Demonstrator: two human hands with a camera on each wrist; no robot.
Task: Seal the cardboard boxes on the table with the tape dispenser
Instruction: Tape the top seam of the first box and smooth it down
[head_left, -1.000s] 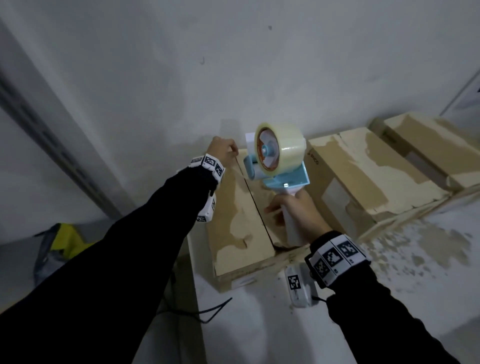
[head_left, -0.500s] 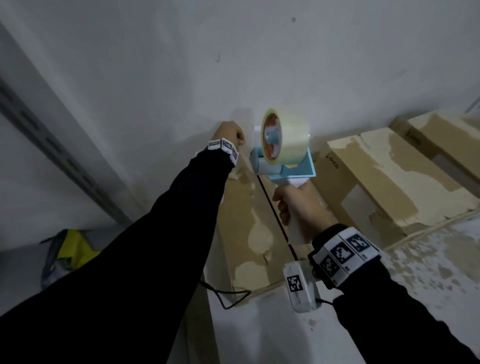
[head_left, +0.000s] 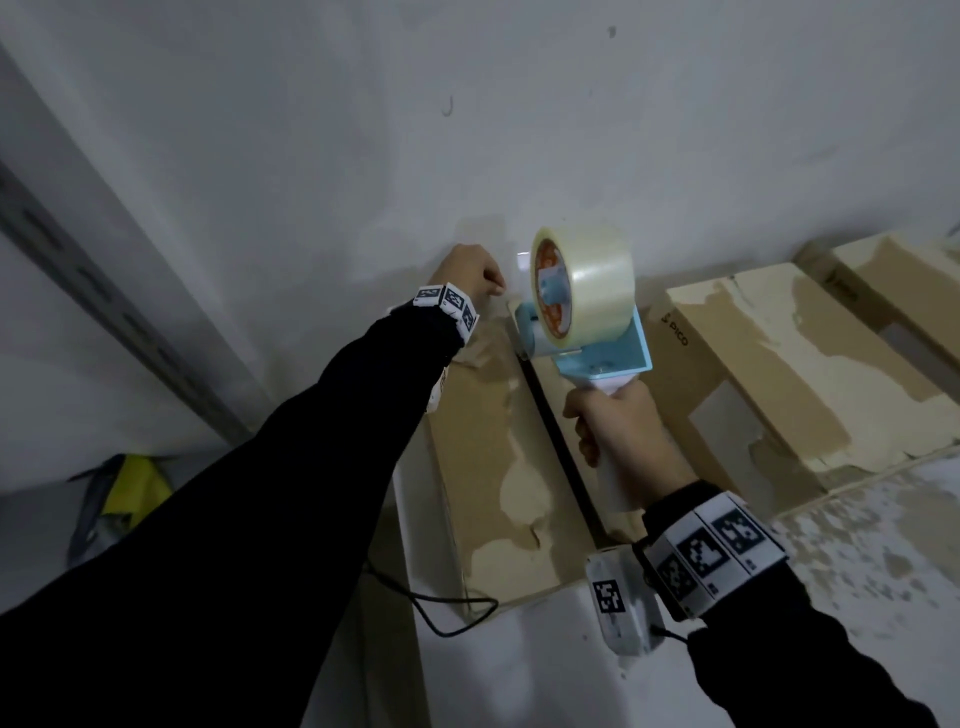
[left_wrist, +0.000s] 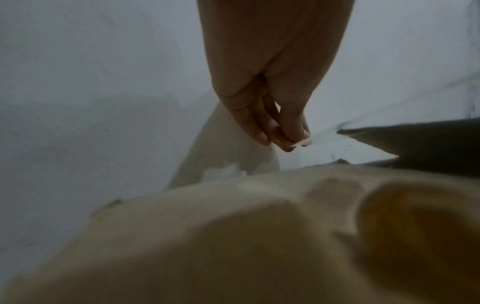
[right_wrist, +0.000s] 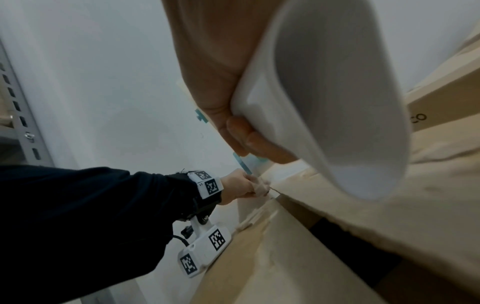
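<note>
A cardboard box lies at the table's left end against the wall, with a dark open seam between its top flaps. My right hand grips the white handle of a blue tape dispenser, whose clear tape roll stands over the far end of the seam. The handle fills the right wrist view. My left hand is at the box's far edge by the wall, its fingertips pinching the loose end of the tape. That hand also shows small beside the box corner.
Two more cardboard boxes lie in a row to the right along the wall. The white table runs to the right. A black cable hangs off the table's left edge. A grey slotted rail and a yellow bag are at left.
The dispenser has moved from the near part of the seam to its far end by the wall. My left hand has shifted further back to the box's far edge.
</note>
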